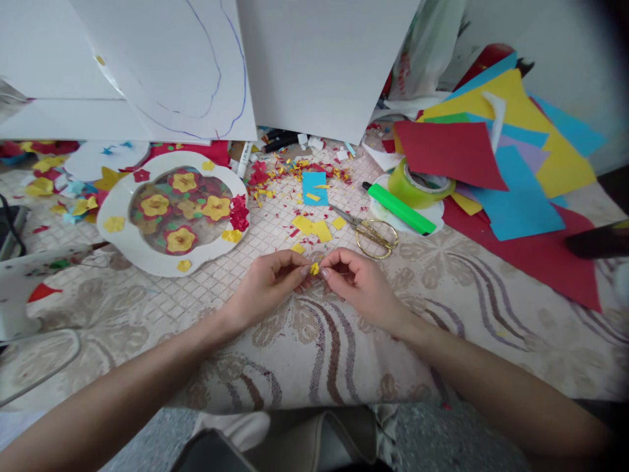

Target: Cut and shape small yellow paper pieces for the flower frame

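Between my fingertips, low over the patterned tablecloth, is a small yellow paper piece (315,269), crumpled or folded like a tiny flower. My left hand (275,282) pinches it from one side, and my right hand (361,282) pinches at its other side. Just beyond my hands lie several yellow paper cuttings (322,231) and a pair of gold-handled scissors (376,237), closed. A blue paper rectangle (314,190) with yellow strips on it sits a little farther off. To the left rests a white scalloped frame (115,196) decorated with red and yellow paper flowers (216,208).
Tape rolls (417,187) and a green marker (401,208) lie right of the scissors, near stacked coloured paper (525,193). A hot glue gun (29,288) lies at far left. White boards (319,65) stand at the back, with paper scraps (295,167) before them.
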The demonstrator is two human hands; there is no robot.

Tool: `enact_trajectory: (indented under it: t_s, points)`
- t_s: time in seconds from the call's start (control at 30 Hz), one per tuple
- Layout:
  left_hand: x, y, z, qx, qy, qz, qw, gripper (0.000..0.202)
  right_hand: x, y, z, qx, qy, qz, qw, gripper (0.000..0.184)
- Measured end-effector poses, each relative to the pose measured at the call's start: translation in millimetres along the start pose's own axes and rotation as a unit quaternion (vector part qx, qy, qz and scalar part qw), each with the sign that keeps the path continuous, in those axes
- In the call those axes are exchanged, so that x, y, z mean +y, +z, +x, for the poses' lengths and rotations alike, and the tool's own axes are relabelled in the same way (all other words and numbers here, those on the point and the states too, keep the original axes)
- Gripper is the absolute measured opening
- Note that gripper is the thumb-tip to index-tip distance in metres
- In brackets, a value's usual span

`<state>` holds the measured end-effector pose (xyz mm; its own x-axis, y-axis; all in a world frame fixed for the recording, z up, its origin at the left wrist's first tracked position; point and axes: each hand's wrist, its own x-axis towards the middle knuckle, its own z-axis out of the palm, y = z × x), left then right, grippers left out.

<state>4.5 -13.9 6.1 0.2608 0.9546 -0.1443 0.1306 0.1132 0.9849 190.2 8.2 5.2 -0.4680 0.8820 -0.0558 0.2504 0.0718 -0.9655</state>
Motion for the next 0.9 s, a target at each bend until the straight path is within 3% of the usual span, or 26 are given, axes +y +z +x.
enact_trajectory:
  t_s: [0.2, 0.57, 0.67, 0.73, 0.8, 0.9]
  points:
    - [1, -4.0, 4, -0.064, -0.071, -0.136, 0.986, 0.021, 1, -1, 2, -0.028, 0.046, 0.066, 0.996, 0.007]
    - [2, -8.3, 6, -0.029, -0.023, 0.014, 0.999, 0.021, 0, -1, 0, -0.008, 0.020, 0.032, 0.999, 0.009]
    - [12, -28.0, 9, 0.042, 0.024, 0.110, 0.993, 0.018, 0, -3, 0, -0.002, 0.030, 0.031, 0.999, 0.013]
    - [21, -50.4, 9, 0.131, 0.069, 0.243, 0.959, 0.013, 0, -5, 0, 0.000, 0.035, 0.033, 0.999, 0.014]
    - [29, -74.8, 7, 0.187, 0.073, 0.343, 0.918, 0.011, 0, -6, 1, 0.002, 0.039, 0.037, 0.999, 0.014]
    - [35, -101.8, 3, 0.177, 0.020, 0.393, 0.902, 0.017, 1, -8, 2, 0.006, 0.043, 0.038, 0.998, 0.015]
